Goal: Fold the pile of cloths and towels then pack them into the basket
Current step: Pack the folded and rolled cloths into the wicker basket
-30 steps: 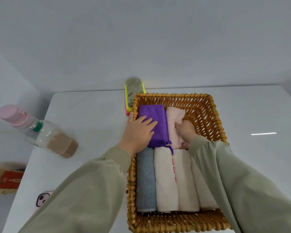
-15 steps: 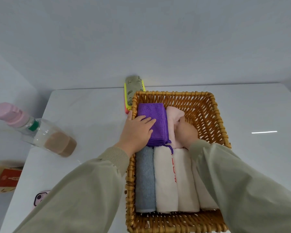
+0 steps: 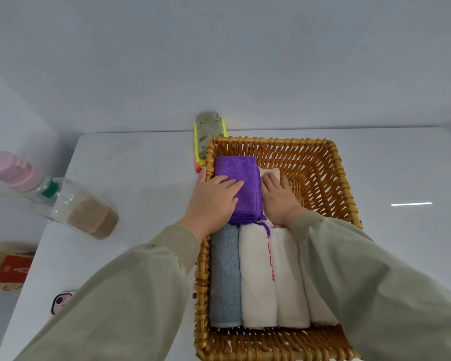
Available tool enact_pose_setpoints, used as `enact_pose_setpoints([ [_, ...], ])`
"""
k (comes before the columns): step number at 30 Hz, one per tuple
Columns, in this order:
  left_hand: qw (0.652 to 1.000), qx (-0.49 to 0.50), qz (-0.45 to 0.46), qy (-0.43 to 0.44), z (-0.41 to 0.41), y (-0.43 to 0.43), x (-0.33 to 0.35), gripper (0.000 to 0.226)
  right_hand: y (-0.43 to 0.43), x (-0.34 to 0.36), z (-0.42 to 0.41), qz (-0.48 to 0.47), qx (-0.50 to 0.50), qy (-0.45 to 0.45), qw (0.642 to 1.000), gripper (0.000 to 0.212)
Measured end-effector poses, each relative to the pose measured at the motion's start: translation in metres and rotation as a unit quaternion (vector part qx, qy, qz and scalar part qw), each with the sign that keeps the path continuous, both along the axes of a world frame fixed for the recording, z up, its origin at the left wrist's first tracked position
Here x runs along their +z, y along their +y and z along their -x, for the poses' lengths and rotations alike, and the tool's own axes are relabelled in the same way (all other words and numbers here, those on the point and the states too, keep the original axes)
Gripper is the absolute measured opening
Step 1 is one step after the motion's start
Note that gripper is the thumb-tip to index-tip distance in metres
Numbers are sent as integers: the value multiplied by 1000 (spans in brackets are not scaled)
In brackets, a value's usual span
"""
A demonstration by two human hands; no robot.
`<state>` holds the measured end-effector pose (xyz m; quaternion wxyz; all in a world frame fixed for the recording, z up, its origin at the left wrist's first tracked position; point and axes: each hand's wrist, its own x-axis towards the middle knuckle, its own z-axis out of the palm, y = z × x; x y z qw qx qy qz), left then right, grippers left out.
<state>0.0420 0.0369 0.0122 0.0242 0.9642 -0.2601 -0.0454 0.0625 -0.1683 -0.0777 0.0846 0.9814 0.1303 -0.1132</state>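
Right hand [image 3: 279, 201] now lies flat on pink cloth [image 3: 271, 173].

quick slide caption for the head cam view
Left hand presses the purple cloth and right hand the pink cloth inside the wicker basket.

Soft, even, cool-white light fills the scene, and shadows are faint. The glossy bench [image 3: 141, 178] carries a thin bright glare streak [image 3: 412, 204] at the right. Wide-angle distortion bends the bench's edges and tilts the bottle [image 3: 63, 201] at the left. The wicker basket [image 3: 323, 178] is sharp, while the sleeves [image 3: 375, 282] nearest the camera look slightly soft.
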Motion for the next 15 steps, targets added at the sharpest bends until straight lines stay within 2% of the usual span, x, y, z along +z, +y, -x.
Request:
enact_pose_setpoints([
  [3, 1000, 1, -3, 6, 0, 1, 0, 46, -2, 5, 1, -10, -29, 25, 999, 61],
  [7, 1000, -1, -4, 4, 1, 0, 1, 46, -7, 8, 14, -125, -202, 45, 970, 62],
  [8, 1000, -1, -2, 3, 1, 0, 1, 46, -7, 6, 18, -131, -215, 61, 966, 63],
  [11, 1000, -2, -2, 2, 0, 0, 1, 46, 2, 4, 18, -112, -187, 121, 968, 65],
  [15, 1000, -4, 7, -2, 1, 1, -1, 46, 17, 7, 6, -20, -146, 170, 974, 85],
])
